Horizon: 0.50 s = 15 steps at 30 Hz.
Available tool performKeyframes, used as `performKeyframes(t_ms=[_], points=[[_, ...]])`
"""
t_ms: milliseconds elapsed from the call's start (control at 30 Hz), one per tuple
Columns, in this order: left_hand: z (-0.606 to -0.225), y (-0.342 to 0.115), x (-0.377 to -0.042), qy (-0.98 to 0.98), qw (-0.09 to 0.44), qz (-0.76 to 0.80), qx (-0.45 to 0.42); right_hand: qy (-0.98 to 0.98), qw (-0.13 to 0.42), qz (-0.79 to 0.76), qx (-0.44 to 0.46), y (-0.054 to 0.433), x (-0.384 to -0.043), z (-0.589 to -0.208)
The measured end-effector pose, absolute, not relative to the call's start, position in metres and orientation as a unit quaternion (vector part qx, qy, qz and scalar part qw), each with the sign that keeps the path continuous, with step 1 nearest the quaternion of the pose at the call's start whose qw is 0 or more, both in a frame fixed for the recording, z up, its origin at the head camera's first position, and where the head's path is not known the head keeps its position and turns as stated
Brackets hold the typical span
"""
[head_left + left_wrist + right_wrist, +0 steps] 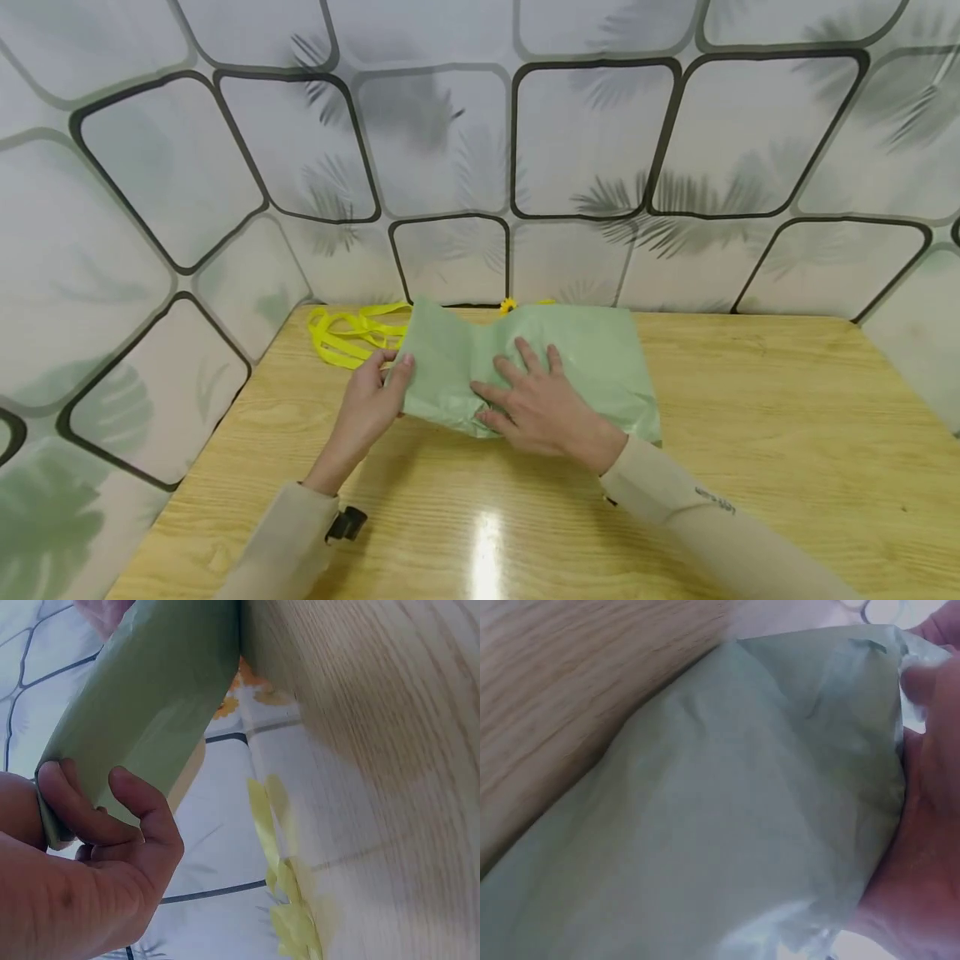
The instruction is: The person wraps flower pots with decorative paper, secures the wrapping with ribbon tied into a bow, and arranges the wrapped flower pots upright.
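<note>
A pale green plastic mailing bag (600,358) lies across the middle of the table, its left end lifted. My left hand (375,387) pinches that left edge between thumb and fingers; in the left wrist view the green sheet (150,697) rises from the curled fingers (90,814). My right hand (536,400) rests on the middle of the bag with its fingers spread. In the right wrist view the wrinkled bag (705,802) fills most of the picture, with part of the right hand (930,817) at its edge. Whatever the bag contains is hidden.
A loose tangle of yellow ribbon (341,337) lies at the back left of the wooden table (750,467). Behind the bag a small yellow flower (507,306) shows. A patterned cloth wall (585,142) stands along the table's back edge.
</note>
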State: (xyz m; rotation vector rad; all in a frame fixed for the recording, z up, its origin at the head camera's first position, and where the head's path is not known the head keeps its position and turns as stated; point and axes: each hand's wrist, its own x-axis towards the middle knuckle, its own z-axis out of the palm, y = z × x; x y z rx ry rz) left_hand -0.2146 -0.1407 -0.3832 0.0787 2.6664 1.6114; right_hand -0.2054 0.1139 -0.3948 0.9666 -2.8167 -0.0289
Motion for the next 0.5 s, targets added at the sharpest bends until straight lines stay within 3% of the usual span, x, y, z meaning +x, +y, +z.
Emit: performKeyframes(t_ms=[333,500], points=[[-0.379,-0.128,-0.208,0.812,0.013,0.584,0.019,-0.941,0.095,-0.004,0.326,0.104,-0.207,-0.399],[-0.387,-0.116,-0.204,0.723,0.038,0.686,-0.068,-0.949,0.074,0.029,0.306,0.105,-0.206,-0.397]])
